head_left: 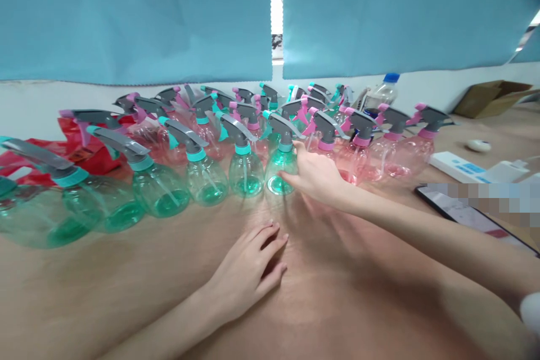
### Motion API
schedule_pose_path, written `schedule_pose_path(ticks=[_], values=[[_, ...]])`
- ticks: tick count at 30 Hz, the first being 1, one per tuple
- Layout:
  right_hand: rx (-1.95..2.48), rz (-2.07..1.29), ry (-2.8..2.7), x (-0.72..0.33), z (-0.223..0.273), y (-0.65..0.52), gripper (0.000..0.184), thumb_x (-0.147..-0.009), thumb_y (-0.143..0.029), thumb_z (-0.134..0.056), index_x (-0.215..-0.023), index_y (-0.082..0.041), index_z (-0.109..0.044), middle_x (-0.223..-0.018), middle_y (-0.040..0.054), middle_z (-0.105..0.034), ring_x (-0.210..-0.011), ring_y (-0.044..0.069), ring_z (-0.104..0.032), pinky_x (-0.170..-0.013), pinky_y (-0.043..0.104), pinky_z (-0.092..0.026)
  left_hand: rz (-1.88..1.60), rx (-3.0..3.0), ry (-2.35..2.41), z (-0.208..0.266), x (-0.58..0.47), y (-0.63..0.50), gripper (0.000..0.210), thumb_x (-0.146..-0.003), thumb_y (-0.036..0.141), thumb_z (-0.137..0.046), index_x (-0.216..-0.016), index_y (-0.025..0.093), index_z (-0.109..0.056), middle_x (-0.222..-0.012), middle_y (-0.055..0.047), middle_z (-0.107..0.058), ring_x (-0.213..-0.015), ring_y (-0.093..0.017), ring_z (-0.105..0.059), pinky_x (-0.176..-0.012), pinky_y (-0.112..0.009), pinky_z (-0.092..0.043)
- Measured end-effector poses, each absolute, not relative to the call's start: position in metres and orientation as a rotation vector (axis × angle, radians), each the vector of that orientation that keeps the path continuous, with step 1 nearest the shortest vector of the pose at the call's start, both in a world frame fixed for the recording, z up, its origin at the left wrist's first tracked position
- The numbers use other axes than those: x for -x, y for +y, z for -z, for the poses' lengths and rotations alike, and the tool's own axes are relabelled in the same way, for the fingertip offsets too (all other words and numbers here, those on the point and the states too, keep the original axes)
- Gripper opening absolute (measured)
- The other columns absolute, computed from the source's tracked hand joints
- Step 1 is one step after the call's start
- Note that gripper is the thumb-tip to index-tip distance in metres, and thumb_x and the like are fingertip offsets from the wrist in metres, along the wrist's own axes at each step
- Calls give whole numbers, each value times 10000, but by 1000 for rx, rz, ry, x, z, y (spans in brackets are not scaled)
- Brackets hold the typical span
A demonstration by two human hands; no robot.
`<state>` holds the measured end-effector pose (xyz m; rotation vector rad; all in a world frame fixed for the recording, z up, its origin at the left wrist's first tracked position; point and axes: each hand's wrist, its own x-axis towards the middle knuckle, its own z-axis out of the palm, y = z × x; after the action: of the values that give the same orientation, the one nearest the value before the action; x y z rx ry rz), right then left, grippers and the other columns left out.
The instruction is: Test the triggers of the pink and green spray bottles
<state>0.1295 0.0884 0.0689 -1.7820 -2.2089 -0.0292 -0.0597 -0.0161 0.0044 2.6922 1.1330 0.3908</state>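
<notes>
My right hand is closed around the side of a green see-through spray bottle with a grey and turquoise trigger head; the bottle stands upright on the table, and the far fingers are hidden behind it. My left hand lies on the tabletop nearer to me, its fingers loosely apart and nothing in it. A row of green spray bottles curves away to the left of the held one. To the right of my right hand stand several pink spray bottles with pink and grey heads.
More spray bottles crowd behind the front row. Red plastic lies behind the left bottles. A clear bottle with a blue cap, an open cardboard box, a white box and a phone are on the right of the wooden table.
</notes>
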Motion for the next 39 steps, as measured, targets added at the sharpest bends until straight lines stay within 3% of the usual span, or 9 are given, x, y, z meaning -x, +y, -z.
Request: schedule_pose_path(ticks=[5, 9, 11, 14, 17, 23, 27, 32, 39], values=[[1756, -29, -2174, -129, -66, 88, 749, -865, -485, -536, -1415, -39, -290, -987, 185, -710, -913, 370, -687, -712, 404, -475, -427, -2698, 1134, -1, 55, -7, 383, -944, 287, -489, -1304, 166, -535, -1353, -136, -528, -1282, -284, -454, -1047, -474, -402], [1500, -79, -2109, -146, -62, 74, 739, -852, -489, -571, -1386, -37, -335, -1187, 213, -648, -1011, 340, -659, -760, 399, -495, -455, -2694, 1130, 0, 48, 4, 361, -944, 299, -484, -1277, 178, -551, -1327, -133, -542, -1255, -289, -474, -1046, -483, -396], [1377, -63, -2059, -162, -62, 63, 568, -856, -442, -586, -1294, -102, -463, -1196, 157, -658, -971, 292, -670, -757, 378, -503, -464, -2689, 1132, -1, 42, 11, 362, -941, 301, -484, -1275, 179, -548, -1313, -132, -547, -1236, -290, -487, -1034, -485, -402], [1357, -32, -1948, -193, -61, 52, 255, -864, -364, -588, -1035, -176, -614, -947, 64, -724, -683, 185, -658, -676, 323, -494, -483, -2669, 1137, -3, 32, 25, 346, -937, 286, -486, -1262, 185, -546, -1288, -123, -557, -1191, -277, -517, -999, -461, -431], [1415, -13, -1804, -222, -59, 54, 186, -848, -339, -607, -947, -183, -619, -928, 49, -707, -616, 152, -610, -651, 307, -487, -514, -2647, 1191, -4, 21, 37, 309, -940, 263, -479, -1220, 163, -560, -1251, -125, -571, -1147, -269, -542, -966, -439, -452], [1529, -223, -1763, -240, -57, 76, 391, -805, -335, -657, -1129, -124, -602, -1153, 115, -678, -885, 246, -677, -812, 394, -516, -608, -2649, 1337, -1, 11, 49, 286, -943, 243, -468, -1198, 142, -548, -1179, -122, -592, -1097, -277, -555, -932, -449, -462], [1472, -278, -1807, -229, -56, 90, 561, -797, -407, -675, -1250, -104, -547, -1230, 142, -649, -1135, 281, -609, -965, 421, -462, -619, -2658, 1408, -1, 11, 50, 277, -940, 242, -481, -1185, 134, -549, -1141, -124, -597, -1065, -283, -560, -913, -456, -467], [1455, -323, -1852, -215, -55, 104, 721, -757, -520, -685, -1310, -95, -504, -1310, 191, -585, -1211, 327, -557, -981, 460, -447, -622, -2656, 1414, -3, 11, 50, 256, -945, 247, -468, -1157, 138, -561, -1139, -125, -594, -1067, -284, -559, -897, -448, -476], [1456, -292, -1856, -210, -50, 96, 572, -780, -483, -666, -1194, -100, -572, -1216, 180, -629, -1134, 318, -592, -911, 440, -476, -680, -2626, 1365, -6, 5, 41, 222, -956, 264, -443, -1112, 191, -582, -1092, -87, -604, -1013, -252, -581, -882, -424, -481]])
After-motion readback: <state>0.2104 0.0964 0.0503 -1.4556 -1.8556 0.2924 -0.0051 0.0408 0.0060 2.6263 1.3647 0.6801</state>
